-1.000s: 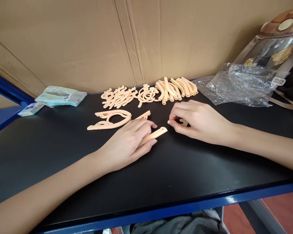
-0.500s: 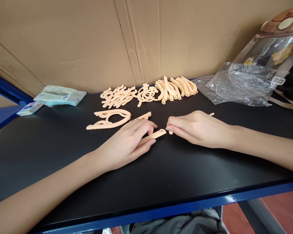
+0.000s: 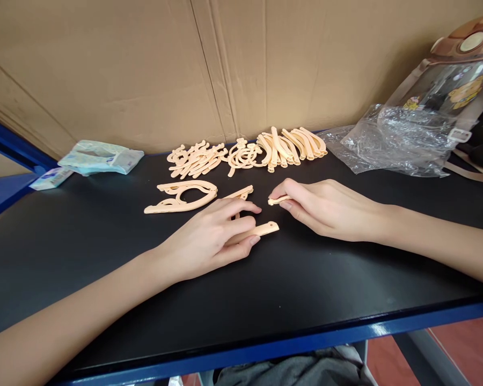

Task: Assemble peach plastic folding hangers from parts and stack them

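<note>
Soft, even daylight is falling from the right, glinting on the plastic bag (image 3: 390, 139) and leaving faint shadows on the matte worktop (image 3: 265, 300). Edges are bowing with wide-angle distortion; focus is staying sharp.

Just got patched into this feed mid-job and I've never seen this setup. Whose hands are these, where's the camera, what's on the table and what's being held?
No machine here: one person works with two bare hands, and the camera sits on that person's head, looking forward and down. The left hand grips a flat peach plastic strip with a hole at its end. The right hand holds a small peach plastic piece in its fingers, near that end but apart from it. On the black table top with a blue edge lie a curved peach plastic frame and, behind it, a row of loose peach plastic parts. A clear plastic bag sits far right, a pale blue tissue pack far left.
</note>
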`<state>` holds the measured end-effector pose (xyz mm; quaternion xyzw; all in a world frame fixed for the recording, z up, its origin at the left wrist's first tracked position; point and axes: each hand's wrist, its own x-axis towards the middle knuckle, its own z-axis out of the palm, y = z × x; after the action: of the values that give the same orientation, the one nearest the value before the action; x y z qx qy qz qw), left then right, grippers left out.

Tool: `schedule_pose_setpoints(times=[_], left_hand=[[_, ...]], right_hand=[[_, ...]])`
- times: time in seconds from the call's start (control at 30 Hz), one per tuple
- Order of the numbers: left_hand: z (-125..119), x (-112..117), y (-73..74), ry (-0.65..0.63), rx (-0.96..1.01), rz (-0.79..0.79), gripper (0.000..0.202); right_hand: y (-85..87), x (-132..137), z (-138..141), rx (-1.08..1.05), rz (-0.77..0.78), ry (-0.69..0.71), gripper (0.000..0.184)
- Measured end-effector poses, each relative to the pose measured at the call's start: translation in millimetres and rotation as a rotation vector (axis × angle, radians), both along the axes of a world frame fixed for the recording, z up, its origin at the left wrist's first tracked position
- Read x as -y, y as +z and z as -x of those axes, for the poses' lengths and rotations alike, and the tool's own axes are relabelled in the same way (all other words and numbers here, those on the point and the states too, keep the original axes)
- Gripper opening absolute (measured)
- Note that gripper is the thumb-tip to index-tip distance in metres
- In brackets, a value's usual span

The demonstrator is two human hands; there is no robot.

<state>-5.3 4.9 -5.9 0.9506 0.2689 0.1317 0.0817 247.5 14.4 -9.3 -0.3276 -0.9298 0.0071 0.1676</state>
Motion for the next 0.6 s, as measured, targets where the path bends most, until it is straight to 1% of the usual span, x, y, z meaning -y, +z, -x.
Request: schedule_pose_setpoints(times=[0.07, 0.17, 0.33, 0.53, 0.6], left_hand=[[-0.5, 0.3, 0.3, 0.002, 0.019, -0.006, 0.030], [-1.6, 0.5, 1.0, 0.001, 0.048, -0.013, 0.027], [-2.3, 0.1, 1.9, 0.017, 0.018, -0.009, 0.025], [-3.0, 0.0, 0.1, 0.023, 0.015, -0.019, 0.024], [-3.4, 0.0, 0.1, 0.018, 0.012, -0.028, 0.024]], right_hand=[[0.8, 1.1, 0.0, 0.015, -0.003, -0.005, 0.015], [1.3, 1.5, -0.2, 0.008, 0.020, 0.015, 0.018], [0.6, -0.2, -0.7, 0.007, 0.063, 0.060, 0.027], [-0.4, -0.4, -0.2, -0.012, 0.081, 0.084, 0.029], [-0.4, -0.3, 0.5, -0.052, 0.123, 0.098, 0.028]])
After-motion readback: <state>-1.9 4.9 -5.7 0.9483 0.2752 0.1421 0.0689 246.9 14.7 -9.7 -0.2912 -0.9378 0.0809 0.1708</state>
